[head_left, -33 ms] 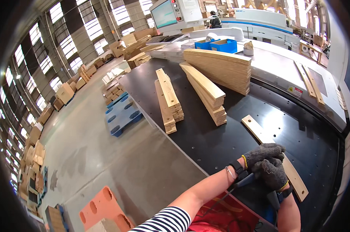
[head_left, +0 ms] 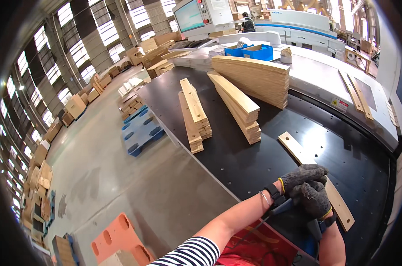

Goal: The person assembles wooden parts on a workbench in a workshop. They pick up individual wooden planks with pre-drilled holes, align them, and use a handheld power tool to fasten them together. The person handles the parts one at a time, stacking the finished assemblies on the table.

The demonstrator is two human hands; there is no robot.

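Note:
Both my hands wear dark grey knit gloves with yellow cuffs and meet close together above a wooden strip (head_left: 338,201). My left hand (head_left: 302,176) reaches across, its fingers pressed together over the right one. My right hand (head_left: 314,199) is curled just below and against it; anything inside either hand is hidden. The strip lies flat on the black tabletop (head_left: 254,168), a round hole showing near each end, its middle covered by my hands. Black straps and small black devices sit at both wrists.
Stacks of wooden strips (head_left: 194,106), (head_left: 238,104) and a taller stack of boards (head_left: 250,80) stand farther back on the table. Beyond are blue bins (head_left: 257,52) and a machine screen (head_left: 188,18). Blue (head_left: 141,133) and orange pallets (head_left: 121,239) lie on the floor to the left.

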